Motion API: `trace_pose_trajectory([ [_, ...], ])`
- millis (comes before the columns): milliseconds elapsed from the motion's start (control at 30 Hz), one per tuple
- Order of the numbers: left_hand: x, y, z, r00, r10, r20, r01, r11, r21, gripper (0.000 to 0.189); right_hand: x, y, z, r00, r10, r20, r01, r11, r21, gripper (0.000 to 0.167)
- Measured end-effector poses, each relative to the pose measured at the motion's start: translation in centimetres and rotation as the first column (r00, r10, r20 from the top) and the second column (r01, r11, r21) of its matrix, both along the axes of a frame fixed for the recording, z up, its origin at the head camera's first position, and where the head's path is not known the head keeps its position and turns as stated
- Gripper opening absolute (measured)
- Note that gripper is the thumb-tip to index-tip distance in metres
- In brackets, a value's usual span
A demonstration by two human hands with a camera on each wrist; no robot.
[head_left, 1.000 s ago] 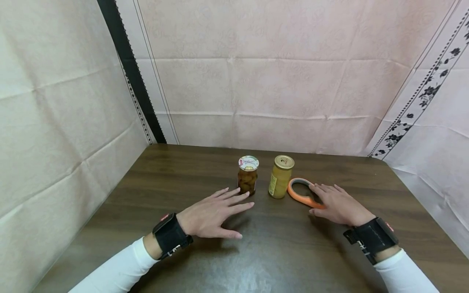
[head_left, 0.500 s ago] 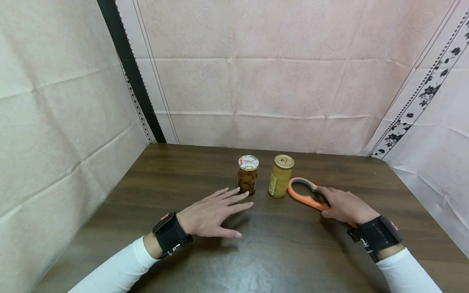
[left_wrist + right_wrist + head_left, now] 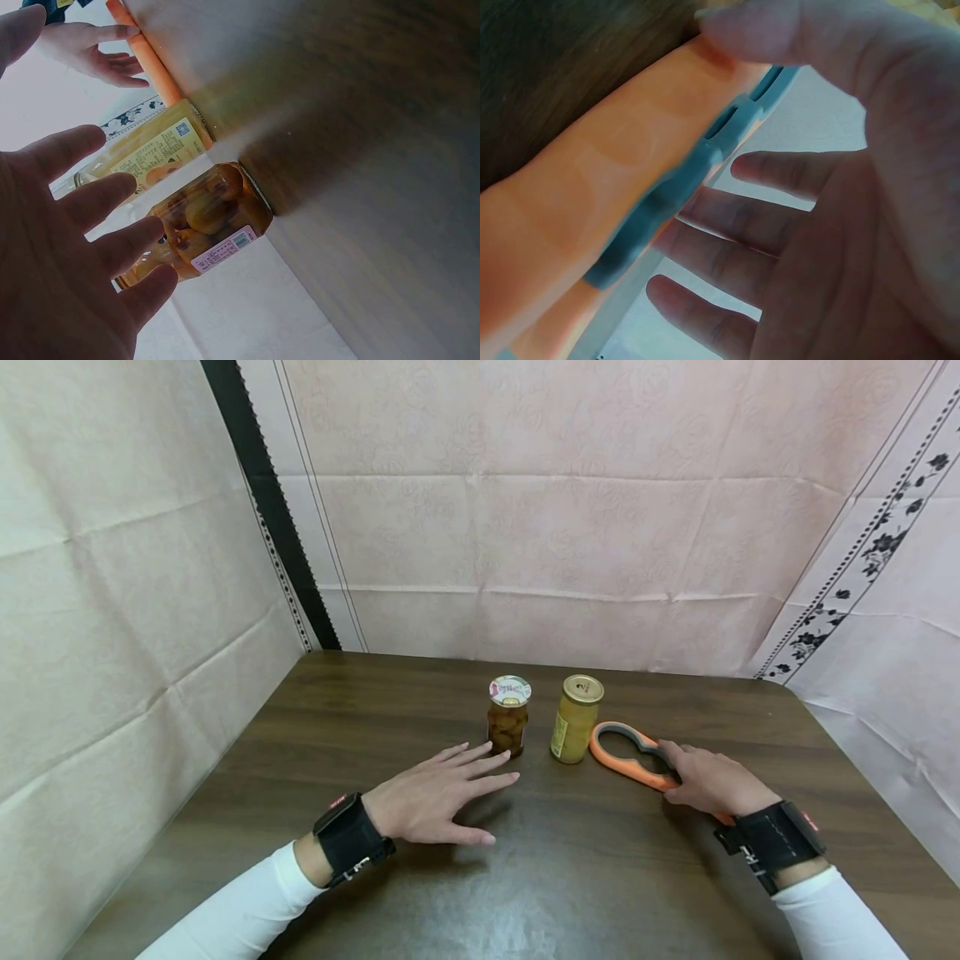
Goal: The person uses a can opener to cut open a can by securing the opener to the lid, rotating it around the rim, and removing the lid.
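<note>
An orange jar opener with grey inner grips lies on the table, its wide rounded end close by the jar of yellow contents. My right hand pinches its narrower part; in the right wrist view the thumb presses one orange side and fingers reach the opposite side. Over the table, my left hand is spread with straight fingers, holding nothing. Just beyond its fingertips stands a smaller jar of round brown pieces, with a patterned white lid.
The brown wooden table meets a pale cloth hung along its back, with more cloth on the left. A black wristband camera sits on the left wrist and another on the right.
My right hand has slid right along the jar opener, away from its wide end, and its fingers have closed in. The opener, both jars and my left hand stay put.
</note>
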State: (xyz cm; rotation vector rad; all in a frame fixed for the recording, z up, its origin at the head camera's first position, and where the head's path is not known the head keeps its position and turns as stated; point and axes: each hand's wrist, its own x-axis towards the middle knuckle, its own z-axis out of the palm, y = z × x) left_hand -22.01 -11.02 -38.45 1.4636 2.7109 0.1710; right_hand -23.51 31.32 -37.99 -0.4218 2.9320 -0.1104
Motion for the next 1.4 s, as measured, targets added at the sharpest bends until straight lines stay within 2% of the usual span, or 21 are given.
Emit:
trace_pose_trajectory([
  [100, 0.00, 0.02, -0.05, 1.000, -0.007, -0.002, 0.007, 1.000, 0.010, 0.078, 0.09, 0.12, -0.03, 1.000, -0.003, -0.015, 0.003, 1.000, 0.004, 0.076],
  [233, -0.04, 0.05, -0.17, 1.000, -0.014, -0.008, 0.014, 1.000, 0.016, 0.077, 0.27, 0.18, 0.01, 0.999, -0.012, -0.038, 0.012, 1.000, 0.006, 0.058],
  [333, -0.03, 0.07, -0.29, 1.000, -0.013, -0.006, 0.013, 1.000, 0.011, 0.077, 0.29, 0.10, 0.05, 0.999, -0.031, -0.023, 0.031, 1.000, 0.005, 0.052],
  [467, -0.02, 0.05, -0.38, 1.000, -0.009, -0.001, 0.009, 1.000, 0.007, 0.077, 0.14, -0.10, 0.03, 0.998, -0.055, 0.011, 0.055, 0.998, 0.022, 0.062],
  [600, -0.08, -0.01, -0.38, 1.000, -0.012, -0.016, 0.012, 1.000, 0.002, 0.077, 0.04, -0.24, -0.14, 0.999, -0.052, -0.015, 0.052, 0.998, 0.030, 0.065],
  [800, -0.08, -0.13, -0.33, 1.000, -0.012, -0.013, 0.012, 1.000, -0.005, 0.078, 0.22, -0.44, -0.59, 0.996, -0.035, -0.085, 0.037, 0.999, 0.018, 0.056],
  [1033, -0.16, -0.14, -0.36, 1.000, -0.014, -0.009, 0.014, 1.000, 0.008, 0.078, 0.10, -0.41, -0.78, 0.994, -0.050, -0.099, 0.053, 0.998, 0.031, 0.059],
  [1233, -0.19, -0.18, -0.37, 1.000, -0.003, -0.010, 0.003, 1.000, 0.002, 0.077, 0.18, -0.74, -0.53, 0.988, -0.063, -0.141, 0.068, 0.997, 0.028, 0.049],
  [1400, -0.21, -0.15, -0.37, 1.000, -0.007, -0.015, 0.007, 1.000, 0.007, 0.077, 0.22, -0.62, -0.73, 0.981, -0.050, -0.185, 0.056, 0.998, 0.027, 0.050],
])
